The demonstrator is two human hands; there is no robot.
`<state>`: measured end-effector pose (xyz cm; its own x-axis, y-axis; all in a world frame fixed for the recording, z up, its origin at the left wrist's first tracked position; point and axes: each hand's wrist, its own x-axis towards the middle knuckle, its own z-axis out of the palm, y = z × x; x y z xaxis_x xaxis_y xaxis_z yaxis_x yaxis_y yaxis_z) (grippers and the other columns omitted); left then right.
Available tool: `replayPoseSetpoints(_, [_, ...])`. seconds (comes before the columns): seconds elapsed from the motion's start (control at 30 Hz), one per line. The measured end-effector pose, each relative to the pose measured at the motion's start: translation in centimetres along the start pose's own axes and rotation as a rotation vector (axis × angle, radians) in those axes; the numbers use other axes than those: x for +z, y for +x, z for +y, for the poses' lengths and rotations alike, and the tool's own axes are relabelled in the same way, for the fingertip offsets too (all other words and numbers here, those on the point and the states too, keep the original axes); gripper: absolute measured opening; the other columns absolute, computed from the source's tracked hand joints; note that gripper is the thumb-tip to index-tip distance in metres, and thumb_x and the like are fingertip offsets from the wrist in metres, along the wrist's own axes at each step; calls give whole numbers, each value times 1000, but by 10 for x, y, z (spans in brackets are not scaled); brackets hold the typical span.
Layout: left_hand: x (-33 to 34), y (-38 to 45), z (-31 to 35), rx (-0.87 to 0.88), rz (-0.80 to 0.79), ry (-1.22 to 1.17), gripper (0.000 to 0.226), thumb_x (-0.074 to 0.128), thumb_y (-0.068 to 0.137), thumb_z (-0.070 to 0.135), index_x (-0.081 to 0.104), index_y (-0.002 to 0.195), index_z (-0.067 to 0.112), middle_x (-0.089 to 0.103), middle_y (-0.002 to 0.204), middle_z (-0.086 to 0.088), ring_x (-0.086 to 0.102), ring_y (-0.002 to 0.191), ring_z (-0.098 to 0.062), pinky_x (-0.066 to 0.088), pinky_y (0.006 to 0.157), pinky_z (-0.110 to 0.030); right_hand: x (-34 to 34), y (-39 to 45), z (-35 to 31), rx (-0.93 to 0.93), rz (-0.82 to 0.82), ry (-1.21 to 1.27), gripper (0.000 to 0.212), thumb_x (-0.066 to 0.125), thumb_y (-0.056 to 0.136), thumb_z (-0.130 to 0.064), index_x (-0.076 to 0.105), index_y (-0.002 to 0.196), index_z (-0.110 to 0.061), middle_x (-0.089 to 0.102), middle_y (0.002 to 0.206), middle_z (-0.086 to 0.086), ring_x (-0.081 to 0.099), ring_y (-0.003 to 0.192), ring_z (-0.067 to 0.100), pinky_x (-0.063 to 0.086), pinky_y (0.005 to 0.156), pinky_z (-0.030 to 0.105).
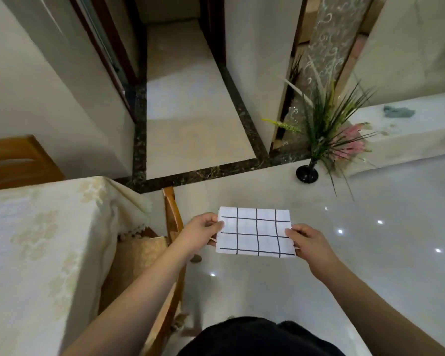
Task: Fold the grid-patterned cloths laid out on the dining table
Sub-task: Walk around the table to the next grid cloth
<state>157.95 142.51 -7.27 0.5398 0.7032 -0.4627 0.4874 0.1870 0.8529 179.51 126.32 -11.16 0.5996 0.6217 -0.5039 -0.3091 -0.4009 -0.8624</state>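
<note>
A white cloth with a black grid pattern [256, 232], folded into a small rectangle, is held flat in the air over the floor, to the right of the dining table [36, 240]. My left hand [203, 231] pinches its left edge with thumb on top. Its right edge is pinched the same way by my right hand [307, 241]. No other grid cloth shows on the visible part of the table.
The table wears a cream floral tablecloth. A wooden chair [170, 227] with a beige cushion stands between table and me; another chair [18, 160] is at the far left. A black vase of grasses [307, 173] stands on the glossy floor. A corridor opens ahead.
</note>
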Motion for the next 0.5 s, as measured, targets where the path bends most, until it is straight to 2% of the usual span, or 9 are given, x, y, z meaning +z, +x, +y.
replayPoseSetpoints(0.1, [-14,15,0,-14,48,-25,15,59,95,21,66,100,9,74,93,-4,72,85,-18,60,73,-29,15,23,-15,-27,-41,-21,6,63,91,-9,67,88,-8,69,77,4,65,66,14,50,56,25])
replayPoseSetpoints(0.2, [-24,32,1,-60,128,-55,13,60,95,24,67,98,13,74,90,0,71,84,-15,59,75,-30,31,54,-27,-34,-81,-24,3,64,90,-8,67,90,-7,69,78,3,64,66,13,51,58,26])
replayPoseSetpoints(0.4, [-36,77,12,-127,232,-121,15,59,95,25,65,99,13,73,96,-3,71,87,-15,59,80,-33,51,134,-48,-36,-173,-137,10,71,85,-21,71,93,-14,71,94,11,65,86,26,53,79,44])
replayPoseSetpoints(0.5, [-36,96,23,-150,306,-176,13,61,94,26,65,97,14,74,95,-3,71,89,-17,58,85,-37,58,172,-71,-46,-237,-199,9,70,86,-22,71,92,-17,71,96,9,65,91,27,53,86,45])
